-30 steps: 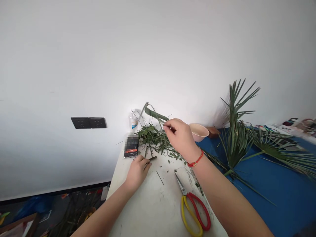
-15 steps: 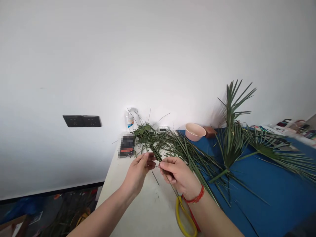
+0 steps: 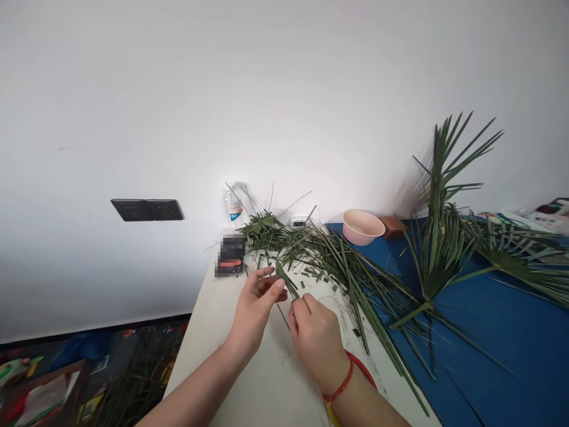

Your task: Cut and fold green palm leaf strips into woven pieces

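My right hand is closed around the lower end of a folded green palm leaf strip, whose upper part sticks out toward the wall. My left hand is just left of that strip, its fingers curved and apart; I see no clear grip. Beneath my right forearm lies a looped handle with a red part and a yellow part, mostly hidden. A heap of cut palm strips spreads beyond my hands, with small green clippings on the white table.
At the back stand a clear bottle, a dark pixelated device, a small white digital device, a pink bowl and a brown block. Palm fronds lie on the blue surface. An open box is on the floor.
My right hand has turned from a fingertip pinch into a fist, knuckles up. The left fingers have opened slightly around the strip. The view has shifted, and the yellow loop is now mostly covered.
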`<state>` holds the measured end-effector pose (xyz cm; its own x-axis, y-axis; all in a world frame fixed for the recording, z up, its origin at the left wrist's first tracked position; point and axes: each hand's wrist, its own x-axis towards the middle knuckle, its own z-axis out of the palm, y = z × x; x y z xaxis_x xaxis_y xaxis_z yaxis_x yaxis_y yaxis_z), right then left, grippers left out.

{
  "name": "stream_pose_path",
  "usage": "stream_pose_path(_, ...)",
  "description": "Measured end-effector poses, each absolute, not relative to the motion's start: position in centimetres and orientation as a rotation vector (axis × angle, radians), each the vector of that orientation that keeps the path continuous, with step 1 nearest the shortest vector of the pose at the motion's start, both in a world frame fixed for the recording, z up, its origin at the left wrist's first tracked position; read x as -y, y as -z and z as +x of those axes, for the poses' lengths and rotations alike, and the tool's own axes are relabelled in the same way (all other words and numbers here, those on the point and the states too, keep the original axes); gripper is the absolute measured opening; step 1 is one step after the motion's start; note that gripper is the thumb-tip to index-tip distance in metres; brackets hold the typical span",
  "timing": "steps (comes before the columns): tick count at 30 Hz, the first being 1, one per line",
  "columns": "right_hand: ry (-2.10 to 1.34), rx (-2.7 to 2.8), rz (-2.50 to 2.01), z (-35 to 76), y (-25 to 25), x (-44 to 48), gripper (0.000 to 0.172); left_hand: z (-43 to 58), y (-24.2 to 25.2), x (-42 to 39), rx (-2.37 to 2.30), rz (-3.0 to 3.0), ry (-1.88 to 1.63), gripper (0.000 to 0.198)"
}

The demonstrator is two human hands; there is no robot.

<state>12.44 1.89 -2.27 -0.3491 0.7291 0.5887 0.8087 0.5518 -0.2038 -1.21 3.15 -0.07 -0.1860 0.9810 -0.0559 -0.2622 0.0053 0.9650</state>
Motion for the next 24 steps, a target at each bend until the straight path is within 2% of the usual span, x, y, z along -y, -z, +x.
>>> stream_pose_path(6, 0.194, 2.203, -1.228, 12.4, 2.3, -1.5, 0.027, -1.3, 0.2, -3.5, -1.211, 0.886, -1.397, 0.042)
stream_pose_path(12, -0.138, 2.163, -1.286, 12.8, 2.5, -1.8, 0.020, -1.9, 1.1, -3.7, -1.153, 0.778, -1.317, 0.036)
stream_pose_path(15, -0.334, 2.092, -1.291, 13.1, 2.1, -2.0, 0.010, -2.0, 1.5, -3.8, -1.206, 0.837, -1.270, 0.034)
stream_pose_path(18, -0.487, 2.086, -1.245, 13.5, 1.4, -2.3, 0.038, -1.9, 1.8, -3.8, -1.212, 0.895, -1.217, 0.035)
stream_pose_path(20, -0.522, 2.138, -1.200, 13.8, 1.1, -2.6, 0.051, -1.7, 2.0, -3.8, -1.202, 0.913, -1.187, 0.033)
stream_pose_path(24, -0.505, 2.208, -1.124, 14.4, 1.4, -3.2, 0.052, -1.4, 2.1, -3.9, -1.229, 0.914, -1.167, 0.030)
